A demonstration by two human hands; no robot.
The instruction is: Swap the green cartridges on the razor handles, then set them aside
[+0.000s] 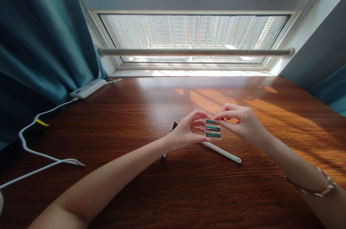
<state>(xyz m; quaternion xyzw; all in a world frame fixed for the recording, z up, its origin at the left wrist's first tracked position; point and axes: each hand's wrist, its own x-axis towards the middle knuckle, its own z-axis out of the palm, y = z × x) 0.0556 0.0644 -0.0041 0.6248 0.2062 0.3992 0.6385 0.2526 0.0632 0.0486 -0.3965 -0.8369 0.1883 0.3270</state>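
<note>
Both hands hold a small clear pack of razor cartridges [213,128] just above the wooden table [135,113]; three green-striped cartridges show in it. My left hand [186,131] pinches the pack's left edge with thumb and fingers. My right hand [242,122] pinches its top right corner and right side. Under the hands lies a white razor handle [223,152], pointing to the lower right. A dark, thin object [173,127] lies beneath my left wrist, mostly hidden.
A white power bank [88,88] sits at the table's far left corner, with a white cable [40,149] looping toward the near left edge. A teal curtain [40,34] hangs at left. A window with a metal rail [193,52] runs behind the table.
</note>
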